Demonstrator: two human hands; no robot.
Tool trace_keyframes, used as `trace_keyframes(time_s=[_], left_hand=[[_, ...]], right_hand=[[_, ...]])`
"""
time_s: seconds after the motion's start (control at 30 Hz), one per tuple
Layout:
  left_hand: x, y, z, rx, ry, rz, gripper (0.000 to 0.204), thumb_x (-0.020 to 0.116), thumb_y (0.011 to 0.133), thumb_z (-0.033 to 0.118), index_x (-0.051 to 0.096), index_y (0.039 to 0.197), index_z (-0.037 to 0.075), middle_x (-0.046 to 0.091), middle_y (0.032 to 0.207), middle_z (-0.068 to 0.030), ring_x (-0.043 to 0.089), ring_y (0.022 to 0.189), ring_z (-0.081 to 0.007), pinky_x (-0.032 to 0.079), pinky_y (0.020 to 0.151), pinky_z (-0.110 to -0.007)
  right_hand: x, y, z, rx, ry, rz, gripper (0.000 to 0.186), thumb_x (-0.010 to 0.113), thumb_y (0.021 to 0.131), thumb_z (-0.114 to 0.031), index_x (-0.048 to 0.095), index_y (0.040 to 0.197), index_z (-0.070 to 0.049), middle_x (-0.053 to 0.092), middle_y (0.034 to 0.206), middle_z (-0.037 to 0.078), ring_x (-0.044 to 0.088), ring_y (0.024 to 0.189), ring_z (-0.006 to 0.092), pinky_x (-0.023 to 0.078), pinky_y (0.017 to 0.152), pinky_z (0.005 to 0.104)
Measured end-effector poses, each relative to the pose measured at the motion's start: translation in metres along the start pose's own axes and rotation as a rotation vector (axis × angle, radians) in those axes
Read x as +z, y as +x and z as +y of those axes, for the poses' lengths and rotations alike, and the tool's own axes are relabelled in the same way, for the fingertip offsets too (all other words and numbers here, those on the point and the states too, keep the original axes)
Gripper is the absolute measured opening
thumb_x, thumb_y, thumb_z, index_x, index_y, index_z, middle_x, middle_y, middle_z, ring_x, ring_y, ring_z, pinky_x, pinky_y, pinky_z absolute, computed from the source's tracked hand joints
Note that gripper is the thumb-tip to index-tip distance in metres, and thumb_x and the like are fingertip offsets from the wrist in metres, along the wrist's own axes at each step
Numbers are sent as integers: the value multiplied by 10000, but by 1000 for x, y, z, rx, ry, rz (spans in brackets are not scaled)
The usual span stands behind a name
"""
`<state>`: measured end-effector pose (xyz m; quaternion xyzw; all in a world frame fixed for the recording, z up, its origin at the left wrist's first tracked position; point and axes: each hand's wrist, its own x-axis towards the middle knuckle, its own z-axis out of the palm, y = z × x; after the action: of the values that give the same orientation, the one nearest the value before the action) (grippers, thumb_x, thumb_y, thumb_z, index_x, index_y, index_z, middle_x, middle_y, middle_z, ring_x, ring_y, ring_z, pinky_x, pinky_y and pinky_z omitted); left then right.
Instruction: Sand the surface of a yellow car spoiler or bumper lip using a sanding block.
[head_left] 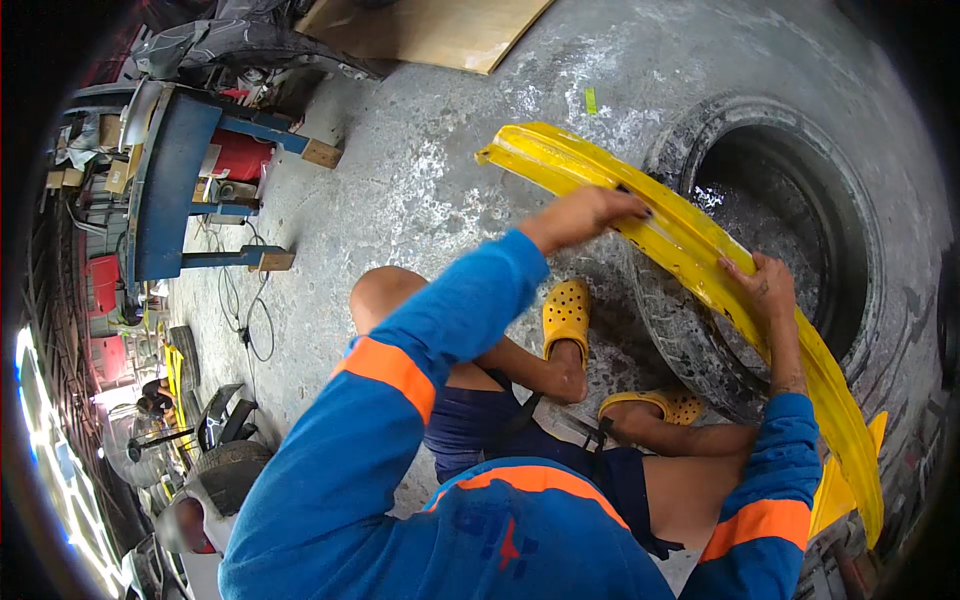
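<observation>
Status: yellow wheel rim sits tilted over the large tyre at right of frame, running from upper centre down to the lower right edge. It is not seated in the tyre. The upper part rides above the sidewall; the lower part crosses the tyre opening. My read: fitting or pulling of rim and tyre is mid-way, the two are only partly engaged, and most of the circumference is yet to go. I cannot tell which direction the work runs.

Left hand, centre of frame: palm down on the rim's upper edge, fingers curled over the lip, pressing or gripping. Right hand, right of centre: fingers wrapped on the rim edge lower down, closed on it. Both feet in yellow clogs are braced against the tyre sidewall, mid frame.

The tyre lies flat on the concrete floor; its dark hollow shows at upper right.

Hard to make out:
- Rim's lower end is cut off by the frame edge, and the far side is hidden behind the tyre.
- Bead contact under the rim is not visible.
- Fingertips on both hands are partly hidden behind the rim lip.
- Blue machine stand at upper left is heavily bent by the lens; its details are unclear.
- Lower left is washed out by glare.
</observation>
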<state>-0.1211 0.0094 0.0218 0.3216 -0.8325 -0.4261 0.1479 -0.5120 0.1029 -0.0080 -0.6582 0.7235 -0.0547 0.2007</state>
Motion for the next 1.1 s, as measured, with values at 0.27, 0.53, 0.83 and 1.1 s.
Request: trace_keyframes(time_s=[0.27,0.53,0.83,1.1], left_hand=[[-5,-12,-30,73,-43,70,368,541,997,30,686,1335,50,681,1398,-140,665,1269,-301,526,1098,-386],[43,8,-53,419,491,137,444,586,888,-36,673,1314,53,661,1415,-135,635,1295,-345,519,1109,-430],[53,14,-14,246,241,92,380,536,997,65,665,1354,54,651,1426,-160,635,1301,-340,504,1132,-424],[8,-6,-34,114,361,249,388,574,950,-10,679,1320,38,690,1359,-188,656,1270,-352,503,1131,-432]], right_hand=[[-1,-2,-3,12,-9,-1,799,670,843,-785,721,784,10,699,767,253,697,749,400,527,738,520],[-4,0,-6,31,-4,-29,834,647,836,-814,742,803,14,711,786,254,704,753,405,551,760,507],[-3,2,-2,6,-46,-20,816,659,831,-806,771,839,2,726,805,237,715,784,399,541,760,503],[-6,-4,-6,6,-15,-8,793,655,858,-776,775,849,8,734,810,243,721,766,383,541,760,496]])
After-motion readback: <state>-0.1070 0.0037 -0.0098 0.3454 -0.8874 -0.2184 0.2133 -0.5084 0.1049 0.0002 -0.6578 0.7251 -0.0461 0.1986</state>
